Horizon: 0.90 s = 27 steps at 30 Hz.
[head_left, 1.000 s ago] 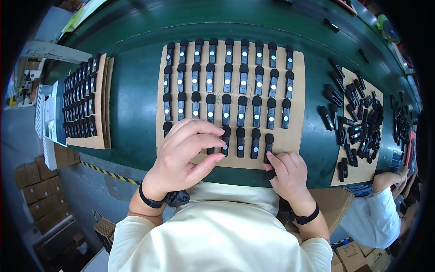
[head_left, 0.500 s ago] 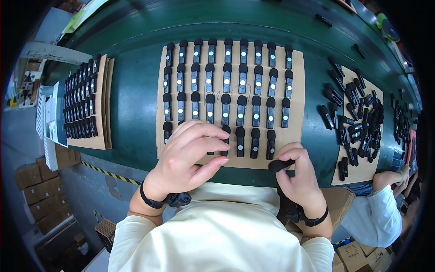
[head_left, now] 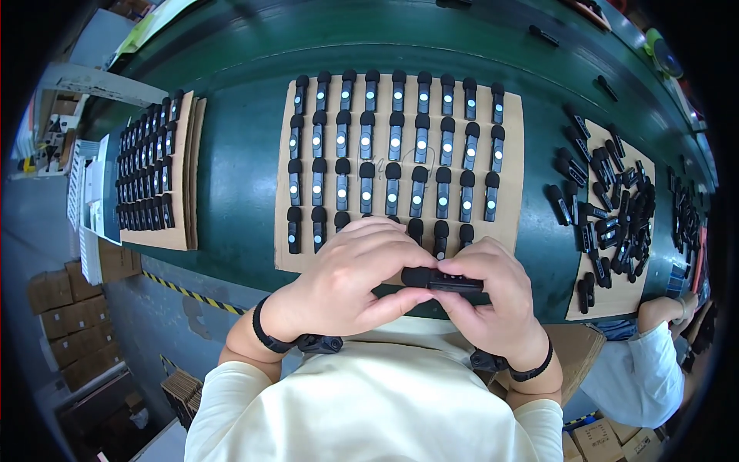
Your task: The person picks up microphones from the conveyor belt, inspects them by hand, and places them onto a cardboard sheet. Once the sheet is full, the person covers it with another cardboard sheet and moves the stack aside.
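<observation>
Just past the near edge of a cardboard sheet, I hold a small black clip-on microphone lying crosswise between my hands. My right hand pinches its body between thumb and fingers. At the other end, the thumb and fingers of my left hand close on its black foam tip. Rows of similar microphones cover the sheet, foam tips pointing away from me, most with a pale round dot on the body. My left hand and fingers hide part of the nearest row.
To the left, a cardboard stack carries more lined-up microphones. A jumbled heap of microphones lies on cardboard at the right, with a few loose on the green tabletop. Beyond it, a co-worker's arm reaches in.
My left hand has moved right, from over the nearest row to the microphone in my right hand. That microphone now lies crosswise between both hands, its body showing. The view has shifted slightly.
</observation>
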Motion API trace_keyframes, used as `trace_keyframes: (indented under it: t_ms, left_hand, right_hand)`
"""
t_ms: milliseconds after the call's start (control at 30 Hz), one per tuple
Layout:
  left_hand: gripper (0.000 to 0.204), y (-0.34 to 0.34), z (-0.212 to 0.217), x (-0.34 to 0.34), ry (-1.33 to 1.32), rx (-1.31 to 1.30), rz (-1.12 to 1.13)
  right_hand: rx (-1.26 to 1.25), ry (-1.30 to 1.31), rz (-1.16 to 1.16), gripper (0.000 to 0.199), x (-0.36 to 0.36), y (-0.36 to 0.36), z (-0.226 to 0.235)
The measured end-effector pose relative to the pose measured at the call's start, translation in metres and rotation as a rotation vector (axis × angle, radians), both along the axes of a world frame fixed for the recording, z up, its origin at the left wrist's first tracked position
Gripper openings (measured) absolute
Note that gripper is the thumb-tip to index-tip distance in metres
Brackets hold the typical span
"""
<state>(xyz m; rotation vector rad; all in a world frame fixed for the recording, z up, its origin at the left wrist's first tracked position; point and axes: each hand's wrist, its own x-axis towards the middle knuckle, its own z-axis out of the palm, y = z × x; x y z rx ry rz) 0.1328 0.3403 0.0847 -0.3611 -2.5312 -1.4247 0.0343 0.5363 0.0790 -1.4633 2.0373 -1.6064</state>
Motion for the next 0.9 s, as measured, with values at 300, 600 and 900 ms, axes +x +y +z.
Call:
trace_keyframes:
  t_ms: [300, 600, 900]
  left_hand:
    - [0.028, 0.0008, -0.0004, -0.0010, 0.093, -0.003, 0.052]
    - [0.028, 0.0012, 0.0012, 0.0008, 0.130, -0.047, 0.071]
    - [0.029, -0.0022, -0.0050, 0.0004, 0.101, -0.040, 0.055]
  right_hand:
    - [-0.043, 0.072, -0.024, 0.037, -0.0003, 0.0000, -0.0008]
    - [-0.066, 0.105, -0.031, 0.038, 0.0011, -0.0016, -0.0042]
    - [-0.092, 0.006, 0.035, 0.040, -0.0006, -0.0004, -0.0002]
